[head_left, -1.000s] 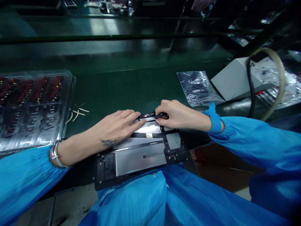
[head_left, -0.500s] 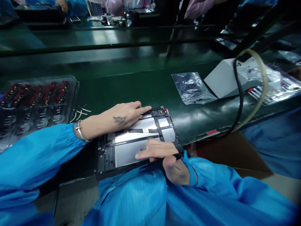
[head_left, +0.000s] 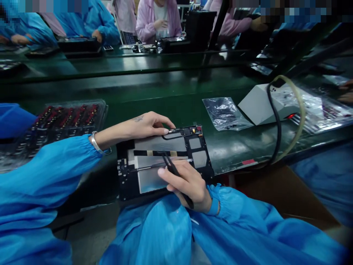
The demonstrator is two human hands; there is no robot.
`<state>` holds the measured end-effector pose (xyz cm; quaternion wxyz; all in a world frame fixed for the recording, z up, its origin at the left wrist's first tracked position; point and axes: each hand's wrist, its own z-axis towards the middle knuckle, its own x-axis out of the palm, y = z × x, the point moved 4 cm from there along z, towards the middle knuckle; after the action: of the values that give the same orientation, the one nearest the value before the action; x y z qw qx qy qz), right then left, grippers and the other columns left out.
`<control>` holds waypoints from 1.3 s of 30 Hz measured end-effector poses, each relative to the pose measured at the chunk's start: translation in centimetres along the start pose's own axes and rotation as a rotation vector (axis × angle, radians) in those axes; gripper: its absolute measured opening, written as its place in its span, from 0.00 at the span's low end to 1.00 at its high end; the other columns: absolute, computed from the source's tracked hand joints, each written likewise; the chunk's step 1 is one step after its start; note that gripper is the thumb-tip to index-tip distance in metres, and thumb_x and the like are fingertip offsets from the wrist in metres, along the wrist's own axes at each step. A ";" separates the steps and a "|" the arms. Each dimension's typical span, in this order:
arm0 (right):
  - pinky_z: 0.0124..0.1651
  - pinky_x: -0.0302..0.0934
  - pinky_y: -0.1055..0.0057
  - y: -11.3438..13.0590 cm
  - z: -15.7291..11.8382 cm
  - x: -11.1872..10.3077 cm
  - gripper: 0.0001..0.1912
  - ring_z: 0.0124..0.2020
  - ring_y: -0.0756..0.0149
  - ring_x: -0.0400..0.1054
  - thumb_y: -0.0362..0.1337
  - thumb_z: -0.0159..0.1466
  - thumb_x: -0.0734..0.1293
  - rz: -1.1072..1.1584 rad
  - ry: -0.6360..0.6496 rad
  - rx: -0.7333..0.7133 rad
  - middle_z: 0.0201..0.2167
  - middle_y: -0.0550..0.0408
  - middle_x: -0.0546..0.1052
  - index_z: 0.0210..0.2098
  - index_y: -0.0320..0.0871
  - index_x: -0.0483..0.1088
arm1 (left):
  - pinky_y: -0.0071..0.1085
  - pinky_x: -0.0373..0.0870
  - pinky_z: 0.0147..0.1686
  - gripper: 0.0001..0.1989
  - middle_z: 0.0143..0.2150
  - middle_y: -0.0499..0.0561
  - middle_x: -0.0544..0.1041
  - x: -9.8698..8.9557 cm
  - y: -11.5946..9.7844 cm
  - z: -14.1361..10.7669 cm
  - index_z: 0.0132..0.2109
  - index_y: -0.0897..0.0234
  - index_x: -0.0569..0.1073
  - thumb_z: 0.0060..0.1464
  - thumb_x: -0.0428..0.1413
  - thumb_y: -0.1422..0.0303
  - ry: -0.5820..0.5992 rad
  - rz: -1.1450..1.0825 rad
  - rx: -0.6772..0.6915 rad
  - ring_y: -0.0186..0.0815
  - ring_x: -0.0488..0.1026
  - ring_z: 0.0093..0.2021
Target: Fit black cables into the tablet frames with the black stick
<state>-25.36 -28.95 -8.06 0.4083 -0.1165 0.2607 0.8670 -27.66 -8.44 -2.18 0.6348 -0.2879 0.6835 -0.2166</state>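
An opened tablet (head_left: pixel 162 174) lies at the near table edge, its silver battery plates, black frame and small camera parts exposed. My left hand (head_left: pixel 150 124) reaches over its far edge; thumb and index finger close on that edge, near a thin black cable. The other left fingers are partly hidden. In my right hand (head_left: pixel 190 184) are black tweezers (head_left: pixel 171 165), held pen-like above the plates. Their tips are slightly apart near a black strip (head_left: pixel 160 153) with tan patches; I cannot tell whether they touch it.
Clear plastic trays (head_left: pixel 68 117) with red-and-black parts stand at left beside a blue bin (head_left: pixel 16 119). To the right are a clear plastic bag (head_left: pixel 224 112), a white angular device (head_left: pixel 261 103) with a red light, and looped cables (head_left: pixel 280 121). Co-workers sit across the bench.
My right hand has turned and lifted, so the tweezers now point at the black strip. My left thumb and index finger have drawn in at the far edge. The camera view has tilted up.
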 end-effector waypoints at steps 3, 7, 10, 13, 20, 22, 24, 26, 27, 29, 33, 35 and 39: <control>0.45 0.74 0.60 0.1 -0.3 0.1 0.25 0.44 0.60 0.76 0.27 0.67 0.63 -0.032 0.006 -0.053 0.38 0.50 0.81 0.64 0.43 0.66 | 0.22 0.62 0.27 0.18 0.35 0.50 0.79 -0.2 -0.6 -0.4 0.54 0.65 0.77 0.60 0.56 0.63 0.007 -0.150 -0.002 0.31 0.71 0.30; 0.47 0.73 0.61 0.1 -0.6 0.4 0.23 0.47 0.60 0.77 0.26 0.66 0.64 0.003 0.039 -0.081 0.35 0.51 0.82 0.60 0.39 0.69 | 0.22 0.62 0.26 0.17 0.32 0.49 0.78 -0.2 -0.7 -0.5 0.52 0.64 0.79 0.58 0.58 0.64 0.006 -0.235 -0.008 0.29 0.70 0.26; 0.48 0.73 0.61 0.1 -0.5 0.4 0.18 0.50 0.61 0.77 0.29 0.68 0.63 -0.034 0.096 -0.108 0.39 0.51 0.83 0.57 0.39 0.71 | 0.21 0.62 0.25 0.17 0.32 0.49 0.78 -0.4 -0.3 -0.6 0.53 0.62 0.79 0.57 0.59 0.65 -0.019 -0.276 -0.020 0.30 0.71 0.27; 0.53 0.73 0.59 0.1 0.1 -0.2 0.15 0.55 0.59 0.75 0.41 0.70 0.65 -0.189 0.245 -0.238 0.48 0.47 0.82 0.51 0.40 0.74 | 0.21 0.59 0.23 0.19 0.30 0.49 0.77 -1.1 0.2 -0.9 0.55 0.63 0.78 0.56 0.59 0.65 -0.071 -0.347 -0.057 0.29 0.70 0.26; 0.62 0.69 0.55 -3.4 3.4 -4.9 0.16 0.60 0.56 0.71 0.28 0.67 0.66 -0.394 0.375 -0.529 0.57 0.45 0.76 0.53 0.44 0.75 | 0.24 0.69 0.26 0.26 0.39 0.52 0.82 -3.3 0.6 -1.4 0.62 0.61 0.71 0.56 0.61 0.65 -0.239 -0.540 -0.117 0.33 0.76 0.29; 0.58 0.72 0.55 -4.4 4.4 -6.1 0.17 0.56 0.56 0.74 0.30 0.66 0.67 -0.237 0.283 -0.442 0.55 0.47 0.78 0.54 0.47 0.74 | 0.22 0.68 0.26 0.23 0.35 0.51 0.82 -3.4 0.5 -1.6 0.57 0.64 0.75 0.53 0.64 0.67 -0.300 -0.590 -0.125 0.30 0.75 0.27; 0.52 0.76 0.56 -5.2 5.4 -7.2 0.16 0.49 0.56 0.78 0.33 0.66 0.68 -0.131 0.042 -0.197 0.50 0.52 0.81 0.52 0.51 0.75 | 0.21 0.70 0.25 0.16 0.32 0.51 0.81 -3.2 0.1 -2.2 0.46 0.69 0.77 0.53 0.65 0.64 -0.373 -0.657 -0.082 0.29 0.76 0.26; 0.50 0.76 0.58 -5.8 5.9 -8.4 0.13 0.44 0.57 0.80 0.34 0.64 0.70 -0.058 -0.282 0.110 0.43 0.55 0.83 0.48 0.53 0.77 | 0.25 0.75 0.28 0.18 0.32 0.54 0.81 -2.8 -0.9 -3.1 0.38 0.68 0.72 0.57 0.62 0.55 -0.440 -0.731 0.027 0.33 0.79 0.28; 0.52 0.74 0.58 -5.9 6.1 -8.8 0.12 0.44 0.58 0.79 0.35 0.63 0.72 0.004 -0.405 0.237 0.41 0.56 0.83 0.46 0.52 0.78 | 0.27 0.77 0.30 0.21 0.32 0.55 0.82 -2.5 -1.6 -3.7 0.37 0.67 0.69 0.59 0.59 0.51 -0.470 -0.742 0.089 0.35 0.80 0.29; 0.60 0.69 0.56 -6.2 6.6 -9.1 0.10 0.49 0.58 0.77 0.36 0.62 0.73 0.176 -0.515 0.418 0.42 0.57 0.82 0.44 0.52 0.78 | 0.27 0.78 0.28 0.23 0.30 0.54 0.81 -2.1 -3.0 -4.9 0.38 0.65 0.66 0.61 0.57 0.48 -0.507 -0.666 0.173 0.36 0.80 0.27; 0.66 0.63 0.54 -7.1 7.5 -9.4 0.09 0.57 0.56 0.72 0.39 0.61 0.74 0.435 -0.459 0.679 0.49 0.59 0.80 0.42 0.56 0.79 | 0.18 0.66 0.18 0.17 0.21 0.46 0.75 -1.6 -4.7 -6.1 0.34 0.65 0.67 0.60 0.62 0.57 -0.589 -0.421 0.171 0.27 0.71 0.18; 0.63 0.67 0.53 -7.6 7.3 -9.4 0.09 0.58 0.54 0.72 0.41 0.60 0.74 0.493 -0.382 0.793 0.51 0.60 0.80 0.41 0.58 0.78 | 0.17 0.63 0.17 0.18 0.20 0.45 0.73 -1.2 -4.6 -6.1 0.31 0.66 0.66 0.62 0.60 0.58 -0.615 -0.423 0.148 0.24 0.68 0.17; 0.55 0.73 0.50 -7.8 6.5 -9.0 0.09 0.56 0.52 0.74 0.43 0.62 0.72 0.588 -0.242 0.894 0.51 0.60 0.80 0.43 0.59 0.77 | 0.16 0.61 0.16 0.23 0.20 0.46 0.74 -0.2 -3.2 -5.3 0.28 0.66 0.65 0.66 0.54 0.55 -0.598 -0.579 0.119 0.23 0.67 0.16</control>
<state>-13.55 -27.10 -1.65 0.1854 0.2467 0.5766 0.7565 -32.52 -11.08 0.61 0.7337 -0.4813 0.3463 -0.3320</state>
